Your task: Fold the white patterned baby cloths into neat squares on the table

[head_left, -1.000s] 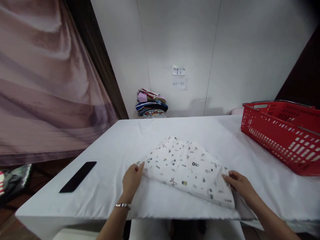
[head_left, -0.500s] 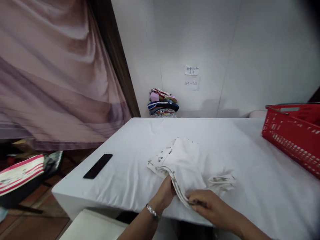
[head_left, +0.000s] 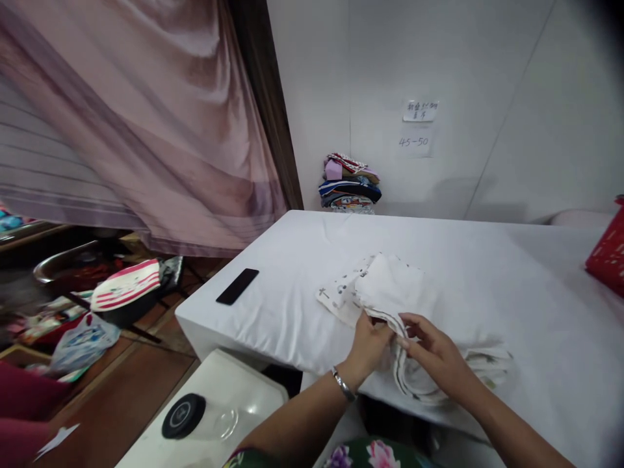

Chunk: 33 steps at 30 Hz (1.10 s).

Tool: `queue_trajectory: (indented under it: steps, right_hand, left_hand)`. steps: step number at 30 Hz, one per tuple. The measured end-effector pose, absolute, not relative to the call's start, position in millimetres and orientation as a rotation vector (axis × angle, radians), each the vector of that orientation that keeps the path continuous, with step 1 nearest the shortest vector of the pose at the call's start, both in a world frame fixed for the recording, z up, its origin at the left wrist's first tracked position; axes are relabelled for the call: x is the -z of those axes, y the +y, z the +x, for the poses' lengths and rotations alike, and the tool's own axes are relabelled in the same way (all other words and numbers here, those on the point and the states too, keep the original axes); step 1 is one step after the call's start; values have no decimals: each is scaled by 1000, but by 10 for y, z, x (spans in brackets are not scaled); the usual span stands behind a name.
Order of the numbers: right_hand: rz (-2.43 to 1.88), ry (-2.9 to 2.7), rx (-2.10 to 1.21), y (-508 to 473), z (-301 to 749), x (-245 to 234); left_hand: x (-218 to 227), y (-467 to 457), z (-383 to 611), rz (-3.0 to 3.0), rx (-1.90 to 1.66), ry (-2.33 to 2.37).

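Observation:
A white garment (head_left: 394,286) with small dark printed motifs lies partly folded near the table's front edge. Its layered edge is lifted and curves down toward me. My left hand (head_left: 369,344), with a silver bracelet on the wrist, is closed around this edge, some fingertips hidden behind the cloth. Just to its right, my right hand (head_left: 431,351) pinches the same layers between thumb and fingers. Another bunched part of white cloth (head_left: 490,364) lies beyond my right wrist; whether it joins the garment I cannot tell.
The white-covered table (head_left: 287,279) bears a black flat slab (head_left: 238,286) at left. Folded clothes (head_left: 350,185) are stacked by the wall. A red basket (head_left: 609,253) stands at right. A white stool (head_left: 253,383) with a round black object (head_left: 184,416) is at lower left.
The view has swung left, bringing the floor and stool further in. My right hand has come up along the cloth's edge, closer to my left hand, and the edge now curls more.

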State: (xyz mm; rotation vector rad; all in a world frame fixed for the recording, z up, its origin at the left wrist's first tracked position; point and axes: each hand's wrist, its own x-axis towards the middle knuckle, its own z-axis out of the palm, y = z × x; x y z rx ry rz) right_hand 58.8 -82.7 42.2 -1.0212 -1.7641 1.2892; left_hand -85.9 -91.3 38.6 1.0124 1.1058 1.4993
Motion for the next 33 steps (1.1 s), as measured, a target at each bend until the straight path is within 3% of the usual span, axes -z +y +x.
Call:
queue_trajectory:
  steps: [11,18,24,33]
  right_hand:
    - [-1040,-1605,-1308,-766,623,-360]
    - [-1008,-1790,-1435,-733,631,-330]
    - [-1124,-1281,-1658,-677,747,-359]
    - [-1296,-864,-1215,-239,1802,-521]
  left_hand:
    - [-496,-1036,-867,852,-1311,897]
    - [-381,-993,-841,821,-1341,1058]
    - [-376,-939,-948,708,-1357,1028]
    - [-540,-772,-1652,376,-1714,872]
